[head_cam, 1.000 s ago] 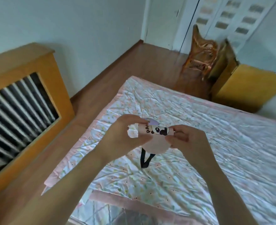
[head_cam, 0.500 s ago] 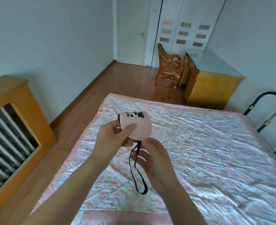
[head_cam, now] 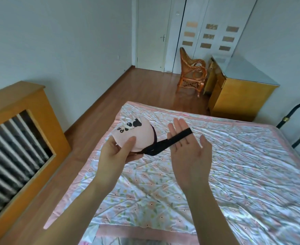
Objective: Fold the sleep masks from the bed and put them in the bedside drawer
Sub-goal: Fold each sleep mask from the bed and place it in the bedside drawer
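The folded pink sleep mask [head_cam: 133,137] is pinched in the left hand [head_cam: 118,152], thumb pressed on its face and fingers closed beneath. From that grip the black elastic strap [head_cam: 170,141] is stretched rightward across the fingers of the right hand [head_cam: 189,151], which is held flat and open, gripping nothing. Below both lies the bed [head_cam: 234,174]. The mask is judged light and soft, best gripped across its folded body; the strap looks springy and could slip free.

Wicker chair [head_cam: 192,72] by yellow cabinet [head_cam: 237,92], wood radiator cover [head_cam: 20,131] left, white door [head_cam: 152,32].
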